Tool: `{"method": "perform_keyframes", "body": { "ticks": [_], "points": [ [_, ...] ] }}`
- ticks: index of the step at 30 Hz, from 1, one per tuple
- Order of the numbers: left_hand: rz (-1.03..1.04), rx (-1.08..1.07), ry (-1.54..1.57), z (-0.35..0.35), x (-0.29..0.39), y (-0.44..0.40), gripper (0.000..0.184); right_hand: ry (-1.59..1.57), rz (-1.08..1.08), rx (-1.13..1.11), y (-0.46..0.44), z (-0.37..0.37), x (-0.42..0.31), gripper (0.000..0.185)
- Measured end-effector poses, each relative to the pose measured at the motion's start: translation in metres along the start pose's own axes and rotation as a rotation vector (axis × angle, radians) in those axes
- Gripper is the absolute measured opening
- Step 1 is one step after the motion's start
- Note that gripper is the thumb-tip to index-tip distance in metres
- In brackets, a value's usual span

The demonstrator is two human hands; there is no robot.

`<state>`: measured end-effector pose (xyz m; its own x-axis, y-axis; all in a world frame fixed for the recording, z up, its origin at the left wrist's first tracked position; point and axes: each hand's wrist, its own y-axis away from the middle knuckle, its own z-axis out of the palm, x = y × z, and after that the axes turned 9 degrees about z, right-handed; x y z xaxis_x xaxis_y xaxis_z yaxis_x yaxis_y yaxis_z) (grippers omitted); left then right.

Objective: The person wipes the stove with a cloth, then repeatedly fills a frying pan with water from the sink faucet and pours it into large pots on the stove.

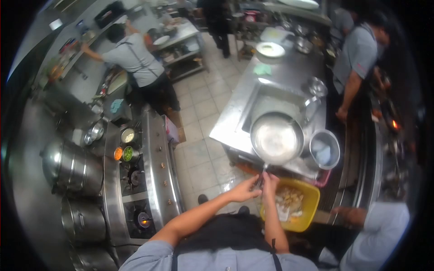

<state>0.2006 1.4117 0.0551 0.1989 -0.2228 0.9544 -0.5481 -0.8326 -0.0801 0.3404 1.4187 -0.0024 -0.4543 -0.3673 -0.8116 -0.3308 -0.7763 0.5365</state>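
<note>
A wide, shiny metal frying pan (276, 137) is in front of me, over the near end of the steel sink counter. Its handle points back toward my body. My right hand (270, 184) is closed around the handle. From the left, my left hand (245, 189) meets it at the same handle, fingers curled about it; blur softens the fingertips. Below my right forearm stands a yellow tub (313, 210) holding pale food scraps and a whitish piece. A grey metal pot (333, 149) with a pale cloth-like item inside sits right of the pan.
A gas stove (156, 180) runs along my left, one burner (143, 220) lit. Small pots of chopped food stand on it, beside large steamers (77, 167). Several co-workers are around; one person's sleeve (377, 235) is close at my right. A white plate (270, 49) lies on the counter's far end.
</note>
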Motion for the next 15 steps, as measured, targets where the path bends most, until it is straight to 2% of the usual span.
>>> {"method": "perform_keyframes", "body": {
  "ticks": [1, 2, 3, 4, 6, 8, 9, 11, 13, 15],
  "points": [
    [-0.003, -0.112, 0.017, -0.005, 0.001, 0.008, 0.056, -0.022, 0.267, -0.238, 0.001, -0.008, -0.001, 0.04],
    [0.001, -0.233, 0.04, -0.018, 0.004, 0.011, 0.049, -0.264, 0.577, -0.399, 0.026, 0.003, -0.03, 0.043],
    [-0.127, -0.279, 0.114, -0.031, 0.012, 0.017, 0.043, -0.312, 0.448, -0.369, 0.021, 0.0, -0.02, 0.04],
    [-0.25, -0.311, 0.18, -0.046, 0.019, 0.024, 0.038, -0.152, 0.318, -0.41, 0.025, -0.002, -0.026, 0.037],
    [-0.335, -0.098, 0.333, -0.068, 0.0, 0.05, 0.032, -0.145, 0.355, -0.337, 0.031, 0.001, -0.044, 0.036],
    [-0.489, 0.221, 0.445, -0.086, -0.025, 0.077, 0.025, -0.137, 0.397, -0.372, 0.029, 0.002, -0.051, 0.036],
    [-0.488, 0.287, 0.452, -0.087, -0.056, 0.095, 0.025, -0.144, 0.403, -0.358, 0.028, -0.002, -0.053, 0.035],
    [-0.723, 0.573, 0.21, -0.102, -0.15, 0.159, 0.026, -0.117, 0.467, -0.352, 0.027, 0.002, -0.055, 0.031],
    [-0.761, 0.411, -0.529, -0.105, -0.221, 0.233, 0.028, -0.068, 0.452, -0.411, 0.01, -0.002, -0.045, 0.03],
    [-1.2, 0.291, -0.335, -0.103, -0.176, 0.267, 0.038, 0.01, 0.48, -0.423, -0.008, -0.009, -0.038, 0.036]
  ]
}}
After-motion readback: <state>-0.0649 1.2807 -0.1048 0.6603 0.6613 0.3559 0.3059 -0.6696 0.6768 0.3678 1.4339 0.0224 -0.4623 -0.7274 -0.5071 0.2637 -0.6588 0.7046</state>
